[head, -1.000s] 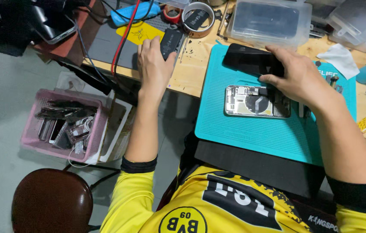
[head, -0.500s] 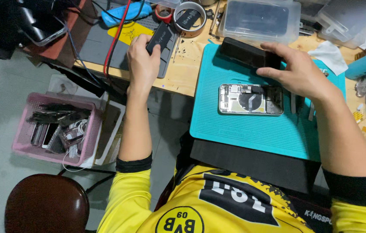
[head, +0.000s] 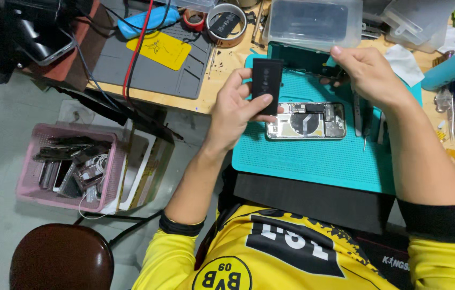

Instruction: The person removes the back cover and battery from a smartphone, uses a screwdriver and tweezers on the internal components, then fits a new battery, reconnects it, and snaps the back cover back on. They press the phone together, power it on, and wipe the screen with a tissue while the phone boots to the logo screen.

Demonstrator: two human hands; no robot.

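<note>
**A:** Where is the black battery (head: 266, 85)?

**B:** Upright in the left hand (head: 236, 110), above the left edge of the teal mat (head: 313, 161), thumb and fingers closed on its lower half. Its lower end is hidden behind the fingers; the pale marks on its face are too small to make out.

**A:** And the right hand (head: 373, 75)?

**B:** Curled over the far end of a dark flat panel (head: 297, 62) at the mat's top edge. The fingers bend around it, but the grip underneath is hidden, so I cannot tell how firmly it is held.

**A:** What lies between the hands?

**B:** An opened phone (head: 307, 121), flat on the mat, insides showing, just right of the battery. Thin metal tools (head: 364, 121) lie beside it, partly under the right wrist.

**A:** Any labels?

**B:** A yellow rectangular sticker (head: 158, 50) on a grey mat (head: 147, 75), well left. A red cable (head: 136, 48) crosses it.

**A:** Around that?

**B:** A clear plastic box (head: 313, 24) behind the panel, a tape roll (head: 226, 24), a light-blue tool (head: 453, 67) cut off at the right edge. On the floor, a pink basket (head: 69, 166) of jumbled parts, and a brown stool (head: 61, 258).
</note>
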